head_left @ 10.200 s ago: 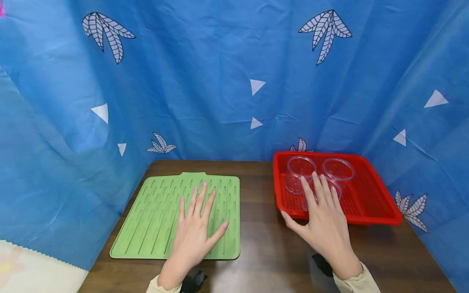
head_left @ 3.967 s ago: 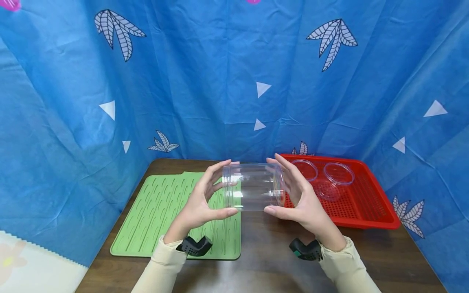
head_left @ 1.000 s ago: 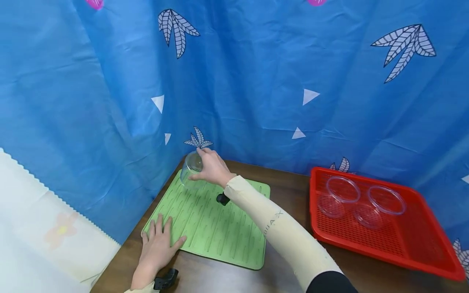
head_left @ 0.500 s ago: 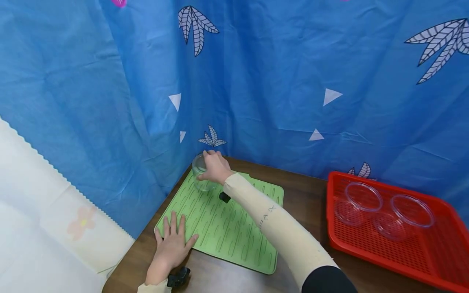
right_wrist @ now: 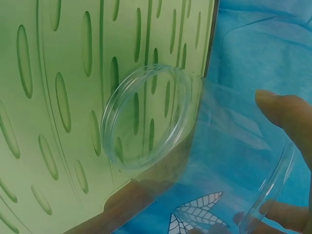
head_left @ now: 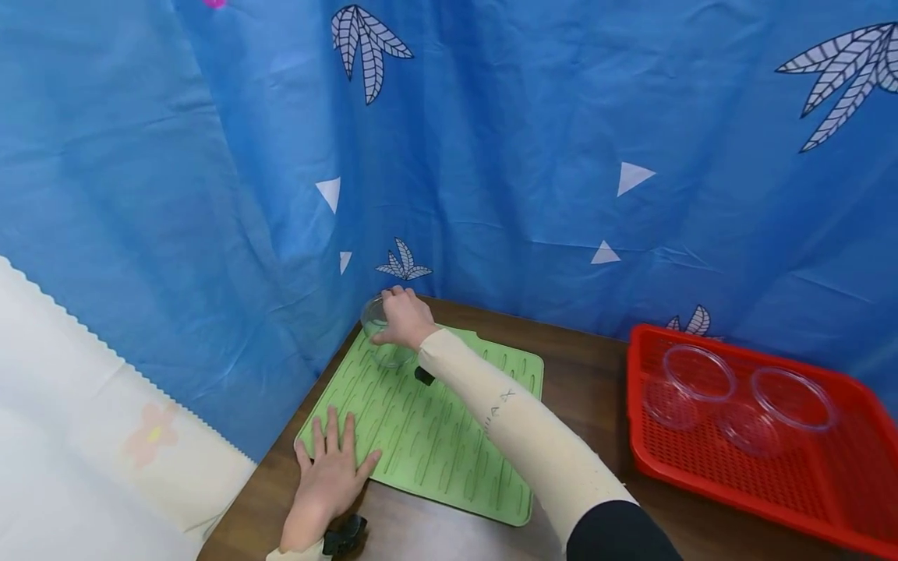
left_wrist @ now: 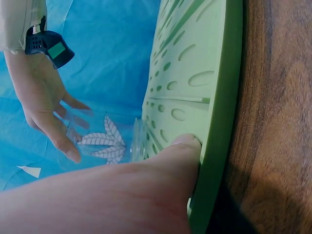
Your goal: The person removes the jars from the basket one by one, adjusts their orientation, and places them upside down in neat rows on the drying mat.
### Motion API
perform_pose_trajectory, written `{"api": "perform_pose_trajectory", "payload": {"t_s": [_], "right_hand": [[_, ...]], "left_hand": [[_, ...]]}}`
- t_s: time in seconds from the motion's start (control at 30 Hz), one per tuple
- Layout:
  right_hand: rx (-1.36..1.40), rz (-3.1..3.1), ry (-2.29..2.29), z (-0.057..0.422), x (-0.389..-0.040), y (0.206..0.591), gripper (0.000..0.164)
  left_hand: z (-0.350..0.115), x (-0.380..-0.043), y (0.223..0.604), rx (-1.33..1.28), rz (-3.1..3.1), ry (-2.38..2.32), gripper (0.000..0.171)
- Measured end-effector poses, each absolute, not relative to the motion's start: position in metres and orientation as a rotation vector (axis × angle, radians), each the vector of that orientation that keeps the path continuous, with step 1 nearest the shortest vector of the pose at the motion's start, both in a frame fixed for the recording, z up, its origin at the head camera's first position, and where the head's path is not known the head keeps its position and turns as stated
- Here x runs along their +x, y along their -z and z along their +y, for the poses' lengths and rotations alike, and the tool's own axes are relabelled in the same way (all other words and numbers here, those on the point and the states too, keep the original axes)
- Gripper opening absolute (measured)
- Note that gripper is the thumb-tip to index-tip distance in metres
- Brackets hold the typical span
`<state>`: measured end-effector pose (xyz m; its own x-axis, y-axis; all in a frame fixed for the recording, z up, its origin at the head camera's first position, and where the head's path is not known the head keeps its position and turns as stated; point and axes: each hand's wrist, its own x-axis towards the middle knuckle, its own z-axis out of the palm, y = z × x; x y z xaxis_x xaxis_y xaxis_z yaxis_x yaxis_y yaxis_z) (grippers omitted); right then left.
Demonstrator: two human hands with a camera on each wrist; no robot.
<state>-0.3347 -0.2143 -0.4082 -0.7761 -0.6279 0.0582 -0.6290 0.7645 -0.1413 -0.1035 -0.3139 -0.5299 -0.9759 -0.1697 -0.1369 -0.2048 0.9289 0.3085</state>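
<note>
A clear plastic jar stands mouth down at the far left corner of a green ridged drying mat. My right hand holds it from above, thumb on one side and fingers on the other, around its base end. In the right wrist view the jar's ringed rim meets the mat. My left hand lies with fingers straight and spread on the mat's near left corner. Its thumb rests along the mat's edge in the left wrist view.
On the right, a red plastic basket holds two more clear jars, mouths up. The brown wooden table shows between mat and basket. Blue patterned curtains close off the back and left side.
Earlier both hands held the jar sideways in front of me, after it left the basket. Over the last second my right hand lowered it to the mat's far left corner; the view turned left.
</note>
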Motion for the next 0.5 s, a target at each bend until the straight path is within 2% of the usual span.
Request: {"api": "perform_pose_trajectory", "payload": {"t_s": [0.33, 0.5], "right_hand": [[1.007, -2.976, -0.333, -0.213, -0.335, 0.407, 0.114], [0.995, -2.994, -0.380, -0.205, -0.337, 0.406, 0.118]], "left_hand": [[-0.314, -0.106, 0.532, -0.264, 2.969, -0.511, 0.091], [-0.315, -0.110, 0.532, -0.256, 2.957, -0.496, 0.092]]}}
